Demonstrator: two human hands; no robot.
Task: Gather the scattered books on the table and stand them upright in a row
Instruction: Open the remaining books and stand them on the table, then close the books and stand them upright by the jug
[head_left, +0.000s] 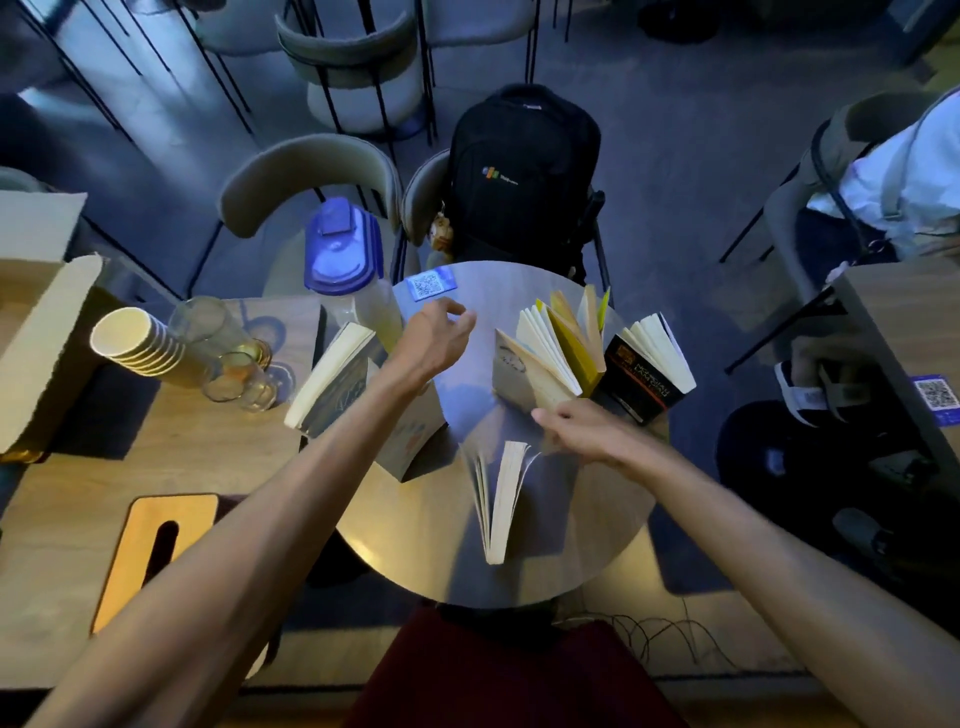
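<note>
Nearest, toward the near edge of the round table (519, 582): a pale book (498, 499) on end, pages fanned. Just beyond it, right hand (576, 431) flat, fingers together, holding nothing, beside a tan book (530, 364). At the right edge, a yellow book (576, 338) and a black book (644, 369), upright, fanned. At the left edge, two more books (332, 374) upright. Farther, left hand (431, 338) over the centre, fingers loosely curled, empty. At the far edge, a QR card (431, 283).

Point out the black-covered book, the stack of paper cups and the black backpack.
black-covered book (636, 382), head view, on its front cover.
stack of paper cups (148, 349), head view, on the ribbed side.
black backpack (519, 171), head view, on its front panel.
</note>
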